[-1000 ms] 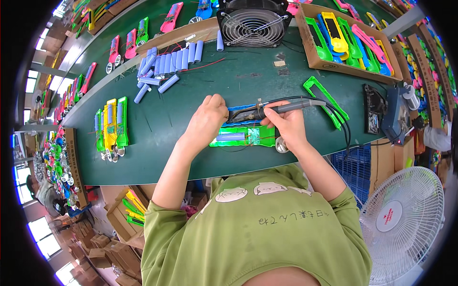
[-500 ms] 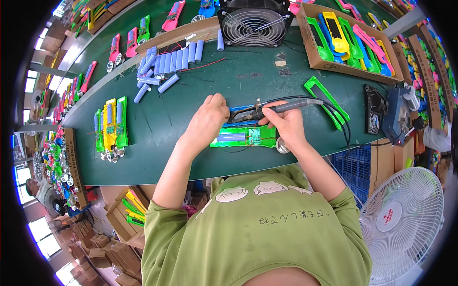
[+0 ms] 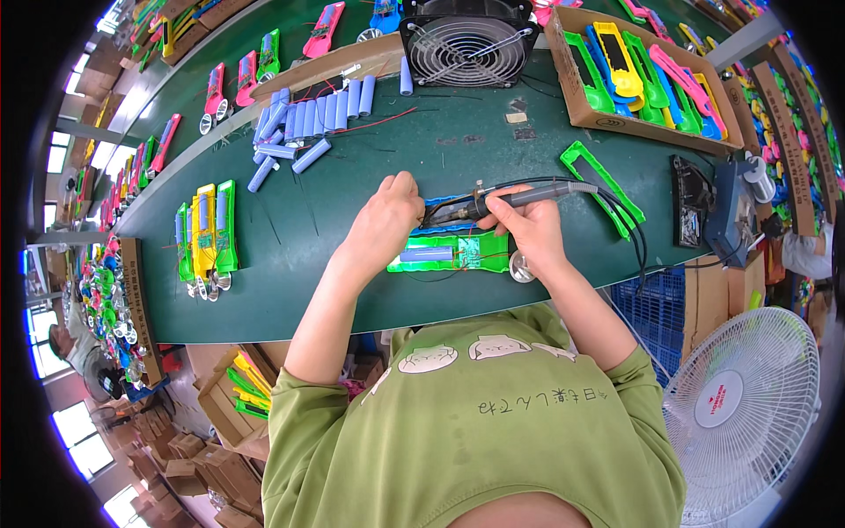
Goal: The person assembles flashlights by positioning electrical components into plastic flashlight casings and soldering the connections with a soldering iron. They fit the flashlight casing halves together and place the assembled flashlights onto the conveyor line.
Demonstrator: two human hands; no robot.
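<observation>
My right hand (image 3: 532,231) is closed round the grey handle of a soldering iron (image 3: 550,191), whose tip end points left toward my left hand. My left hand (image 3: 387,222) has its fingers pinched together at the left end of a blue plastic casing (image 3: 446,201); what they hold is hidden. The iron lies over this casing and covers much of it. Just nearer to me is a green casing (image 3: 499,253) with a violet battery cell (image 3: 427,254), a small circuit board (image 3: 469,253) and thin wires. A round reflector (image 3: 521,267) sits at its right end, below my right hand.
Loose violet cells (image 3: 310,119) lie at the back left, beside a black metal fan (image 3: 471,48). Filled casings (image 3: 205,231) stand left. An empty green frame (image 3: 603,189), a carton of casings (image 3: 568,75) and a blue solder station (image 3: 731,207) are right. A white fan (image 3: 744,414) stands below.
My hands and the soldering iron have stayed almost in place. At the far left, a person in the background has shifted slightly.
</observation>
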